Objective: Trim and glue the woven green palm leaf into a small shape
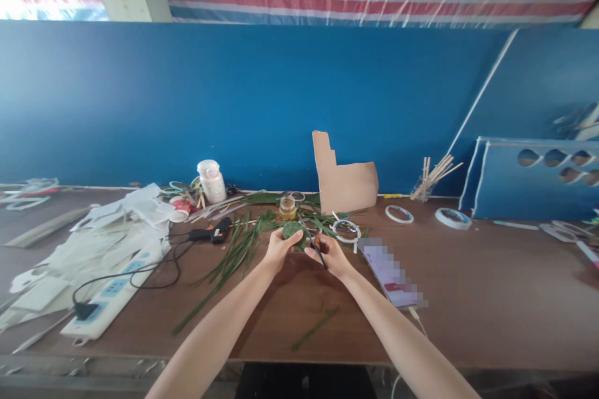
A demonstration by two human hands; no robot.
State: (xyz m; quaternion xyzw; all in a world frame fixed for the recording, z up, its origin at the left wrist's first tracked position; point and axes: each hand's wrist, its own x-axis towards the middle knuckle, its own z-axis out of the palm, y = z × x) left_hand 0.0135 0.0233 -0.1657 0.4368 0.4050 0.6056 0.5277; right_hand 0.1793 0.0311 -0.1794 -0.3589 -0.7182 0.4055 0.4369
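Between the thumb and fingers of my left hand (279,245) is a round green leaf piece (292,234), held above the middle of the table. My right hand (334,255) is closed around the dark handles of a pair of scissors (319,254). The blades point up and left, close beside the leaf piece; whether they touch it I cannot tell. Long green leaf strips (234,255) lie to the left of my hands. A small jar with yellowish contents (287,208) stands just behind them. One loose green strip (316,328) lies on the table nearer to me.
A phone (390,274) lies right of my right arm. Rolls of white tape (453,219) and a cup of sticks (433,181) stand farther right. Cut cardboard (349,184) leans on the blue partition (262,100). Leftward are a glue gun (213,232), a power strip (116,290) and a white bottle (212,182).
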